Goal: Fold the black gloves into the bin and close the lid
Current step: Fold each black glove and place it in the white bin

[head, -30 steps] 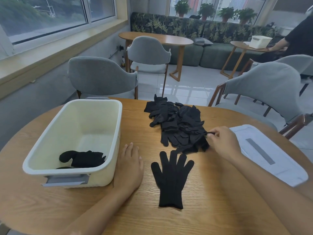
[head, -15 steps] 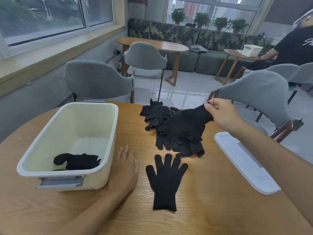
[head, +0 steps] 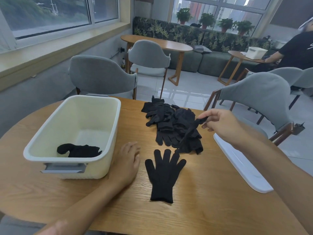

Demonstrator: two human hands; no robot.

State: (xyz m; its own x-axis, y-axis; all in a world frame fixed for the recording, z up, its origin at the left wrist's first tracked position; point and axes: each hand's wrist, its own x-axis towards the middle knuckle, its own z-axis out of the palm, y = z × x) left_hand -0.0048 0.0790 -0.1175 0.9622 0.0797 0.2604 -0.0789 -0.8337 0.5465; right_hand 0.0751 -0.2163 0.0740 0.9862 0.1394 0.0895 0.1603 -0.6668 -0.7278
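Flat glove (head: 163, 175) on counter (head: 203, 209): long axis near-far, fingers pointing away. Right hand (head: 221, 126) grip pinching hanging glove (head: 189, 133) by cuff, fingers down; left hand (head: 127, 160) flat, fingers spread.

A round wooden table (head: 211, 209) is being flanked by grey chairs (head: 101, 75), while a leaf-patterned sofa (head: 194, 36), potted plants (head: 183, 15) and a seated person (head: 298, 51) are being shown behind.

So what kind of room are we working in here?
Likely a cafe-style lounge or break area: round wooden tables, padded grey chairs, and a long leaf-print sofa under windows with potted plants.
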